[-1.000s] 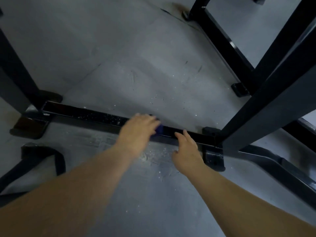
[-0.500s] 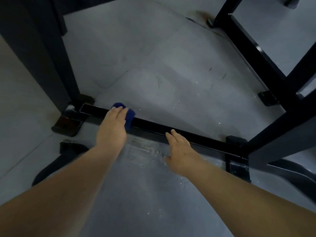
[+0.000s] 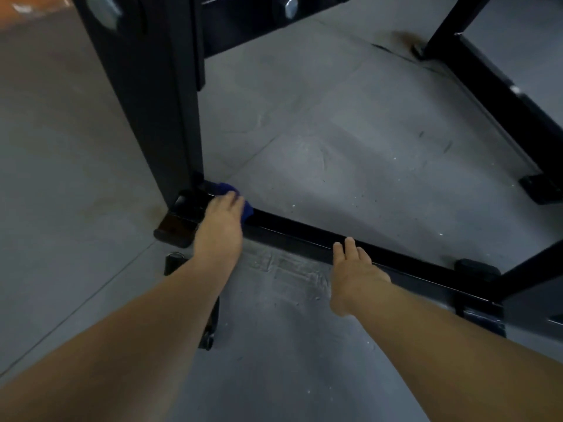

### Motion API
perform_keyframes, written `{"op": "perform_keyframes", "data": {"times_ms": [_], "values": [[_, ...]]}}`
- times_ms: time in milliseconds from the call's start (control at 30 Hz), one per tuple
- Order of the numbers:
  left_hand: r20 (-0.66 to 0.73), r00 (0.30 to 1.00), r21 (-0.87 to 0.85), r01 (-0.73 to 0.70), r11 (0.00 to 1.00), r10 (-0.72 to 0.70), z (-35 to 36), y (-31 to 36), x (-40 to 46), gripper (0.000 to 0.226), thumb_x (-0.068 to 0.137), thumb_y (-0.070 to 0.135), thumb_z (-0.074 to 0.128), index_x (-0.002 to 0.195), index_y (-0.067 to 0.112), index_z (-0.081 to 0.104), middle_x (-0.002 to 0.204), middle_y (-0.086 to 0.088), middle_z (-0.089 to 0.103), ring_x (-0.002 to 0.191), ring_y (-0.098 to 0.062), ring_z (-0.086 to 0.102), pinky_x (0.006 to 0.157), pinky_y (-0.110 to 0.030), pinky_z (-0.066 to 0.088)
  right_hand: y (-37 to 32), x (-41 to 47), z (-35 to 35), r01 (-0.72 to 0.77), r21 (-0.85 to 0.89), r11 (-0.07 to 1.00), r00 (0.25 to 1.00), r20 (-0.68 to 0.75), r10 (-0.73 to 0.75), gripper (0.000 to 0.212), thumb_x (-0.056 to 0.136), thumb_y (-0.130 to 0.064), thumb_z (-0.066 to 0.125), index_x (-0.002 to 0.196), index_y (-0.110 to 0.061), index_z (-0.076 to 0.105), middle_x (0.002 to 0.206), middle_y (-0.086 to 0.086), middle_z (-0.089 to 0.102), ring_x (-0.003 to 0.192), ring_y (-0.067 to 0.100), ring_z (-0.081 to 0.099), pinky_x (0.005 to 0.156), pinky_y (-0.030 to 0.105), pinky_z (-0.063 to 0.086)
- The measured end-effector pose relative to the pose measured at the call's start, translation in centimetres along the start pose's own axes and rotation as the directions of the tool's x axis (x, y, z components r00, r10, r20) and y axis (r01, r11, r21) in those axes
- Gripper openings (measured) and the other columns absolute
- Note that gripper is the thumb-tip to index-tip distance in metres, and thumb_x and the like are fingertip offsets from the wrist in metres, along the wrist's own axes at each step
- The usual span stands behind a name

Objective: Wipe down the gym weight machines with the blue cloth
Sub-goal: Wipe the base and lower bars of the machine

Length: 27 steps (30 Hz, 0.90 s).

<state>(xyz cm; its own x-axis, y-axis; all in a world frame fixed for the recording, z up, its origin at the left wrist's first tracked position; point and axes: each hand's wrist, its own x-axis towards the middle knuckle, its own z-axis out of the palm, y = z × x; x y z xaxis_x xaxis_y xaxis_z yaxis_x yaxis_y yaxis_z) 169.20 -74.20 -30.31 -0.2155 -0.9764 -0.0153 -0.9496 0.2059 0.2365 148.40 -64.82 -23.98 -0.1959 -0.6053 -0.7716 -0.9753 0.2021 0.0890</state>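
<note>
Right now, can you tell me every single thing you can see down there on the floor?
blue cloth: one, dark blue, on the low bar's left end, mostly hidden under the left hand.
low bar: one, black, lying along the floor from the post to the right.
upright post: one, black, standing at the bar's left end.
bolt: one, silver, on the frame at the top.
second frame: one, black, at the right and far right.
strap: one, black, on the floor under the left arm.
floor: grey, scuffed, with white specks.
left hand: one, presses the cloth onto the bar.
right hand: one, fingers straight, resting on the bar.
</note>
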Motion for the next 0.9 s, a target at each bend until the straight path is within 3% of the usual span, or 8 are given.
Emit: {"op": "perform_keyframes", "data": {"times_ms": [100,300,433,533,600,733,800,900], "values": [[0.123,0.978,0.091,-0.178,0.980,0.166,-0.8,-2.4,0.8,0.073,0.092,-0.008,0.041,0.155,0.020,0.017,0.163,0.001,0.012,0.149,-0.020,0.012,0.120,-0.039,0.020,0.5,0.1,0.0,0.021,0.011,1.000,1.000,0.003,-0.021,0.113,0.087,-0.016,0.069,0.152,-0.014,-0.024,0.158,0.003,-0.032,0.150,0.023,-0.014,0.113,0.046,0.030],[-0.055,0.980,0.033,0.193,0.981,-0.191,-0.1,2.2,-0.7,0.061,0.096,-0.003,0.041,0.153,0.006,0.021,0.159,-0.012,0.021,0.144,-0.027,0.022,0.116,-0.037,0.025,2.9,0.1,2.3,0.151,0.211,0.966,0.983,-0.134,-0.124,0.096,0.094,-0.018,0.060,0.155,-0.023,-0.015,0.159,-0.009,-0.028,0.149,0.014,-0.014,0.119,0.039,0.024],[-0.041,0.973,-0.094,-0.229,0.969,0.226,2.7,10.2,-2.9,0.054,0.088,0.001,0.054,0.141,-0.002,0.044,0.147,-0.020,0.043,0.133,-0.033,0.045,0.114,-0.034,0.029,5.6,-0.9,4.7,0.096,0.461,0.882,0.961,-0.273,0.038,0.077,0.098,-0.020,0.053,0.157,-0.024,0.004,0.162,-0.013,-0.011,0.150,0.013,-0.001,0.119,0.037,0.023],[0.056,0.795,-0.106,-0.597,0.795,0.604,3.8,14.1,-4.3,0.055,0.088,-0.001,0.045,0.143,0.004,0.045,0.152,-0.012,0.038,0.138,-0.027,0.040,0.114,-0.027,0.027,8.4,-1.7,6.8,-0.002,0.529,0.848,0.938,-0.292,0.185,0.075,0.098,-0.018,0.051,0.157,-0.024,0.005,0.162,-0.013,-0.012,0.150,0.012,0.001,0.118,0.034,0.026],[0.112,0.805,-0.189,-0.558,0.808,0.583,3.9,14.0,-3.3,0.056,0.094,0.012,0.028,0.148,0.013,0.038,0.157,-0.006,0.030,0.144,-0.023,0.030,0.118,-0.027,0.015,10.9,-2.2,7.6,-0.068,0.544,0.836,0.925,-0.280,0.257,0.074,0.098,-0.016,0.050,0.157,-0.025,0.006,0.162,-0.015,-0.012,0.150,0.012,0.003,0.115,0.034,0.031],[0.106,0.975,-0.176,-0.174,0.969,0.194,4.2,15.6,-1.7,0.047,0.098,0.011,0.037,0.145,0.008,0.042,0.149,-0.013,0.040,0.135,-0.030,0.039,0.111,-0.039,0.033,15.5,-2.9,8.7,-0.143,0.579,0.803,0.917,-0.228,0.328,0.080,0.097,-0.019,0.055,0.157,-0.025,0.003,0.162,-0.014,-0.012,0.150,0.017,0.004,0.115,0.037,0.027],[0.055,0.944,-0.200,-0.308,0.930,0.325,4.8,20.0,-3.2,0.040,0.095,0.006,0.040,0.132,0.005,0.055,0.137,-0.015,0.052,0.126,-0.032,0.049,0.103,-0.038,0.041,16.5,-3.1,9.1,-0.108,0.581,0.806,0.932,-0.224,0.287,0.082,0.095,-0.021,0.058,0.157,-0.027,0.004,0.162,-0.015,-0.011,0.150,0.018,0.005,0.116,0.038,0.026],[0.136,0.751,-0.257,-0.603,0.755,0.646,5.5,25.4,-4.8,0.048,0.097,0.006,0.041,0.145,0.011,0.043,0.154,-0.007,0.036,0.141,-0.025,0.033,0.113,-0.032,0.028,16.8,-3.3,9.5,-0.076,0.612,0.787,0.925,-0.251,0.285,0.075,0.095,-0.022,0.057,0.157,-0.025,0.014,0.164,-0.011,-0.002,0.150,0.018,0.010,0.117,0.036,0.024]]}}
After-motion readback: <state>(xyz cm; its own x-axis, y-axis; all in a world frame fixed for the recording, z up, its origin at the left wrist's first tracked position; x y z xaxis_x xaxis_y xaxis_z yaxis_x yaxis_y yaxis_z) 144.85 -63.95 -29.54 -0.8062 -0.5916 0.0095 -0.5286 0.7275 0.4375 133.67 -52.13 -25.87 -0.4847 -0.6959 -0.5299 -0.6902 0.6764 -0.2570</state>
